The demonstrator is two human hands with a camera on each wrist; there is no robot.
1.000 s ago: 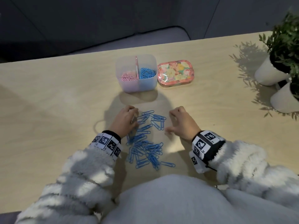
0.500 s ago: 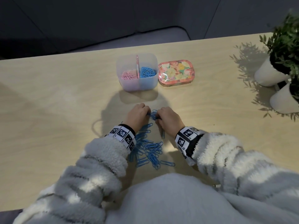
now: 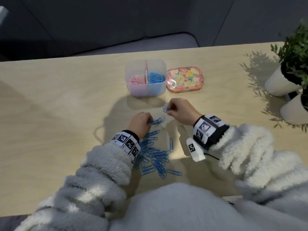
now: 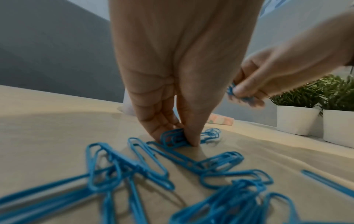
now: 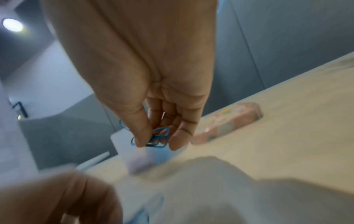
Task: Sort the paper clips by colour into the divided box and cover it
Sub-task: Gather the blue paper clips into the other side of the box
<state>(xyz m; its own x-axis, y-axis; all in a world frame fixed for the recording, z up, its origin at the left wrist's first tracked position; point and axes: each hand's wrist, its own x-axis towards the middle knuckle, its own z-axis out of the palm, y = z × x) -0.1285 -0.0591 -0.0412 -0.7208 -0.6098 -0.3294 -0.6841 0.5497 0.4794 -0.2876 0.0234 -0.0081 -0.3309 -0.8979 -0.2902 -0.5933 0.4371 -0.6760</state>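
A translucent divided box (image 3: 145, 90) stands at the far middle of the table, with pink clips on its left side and blue clips (image 3: 155, 78) on its right. Its floral lid (image 3: 184, 80) lies just to the right. A pile of blue paper clips (image 3: 154, 155) lies near me. My left hand (image 3: 141, 125) pinches a few blue clips (image 4: 173, 138) at the pile's far end, on the table. My right hand (image 3: 179, 110) is raised between pile and box, pinching a small bunch of blue clips (image 5: 158, 138) between thumb and fingers.
Two white pots with green plants (image 3: 281, 80) stand at the table's right edge. A dark sofa (image 3: 116, 22) lies beyond the far edge. The pale wooden table (image 3: 58, 105) stretches bare to the left.
My right hand has lifted off the pile with a bunch of blue clips and moved forward and right. The left hand stays at the pile, pinching clips.
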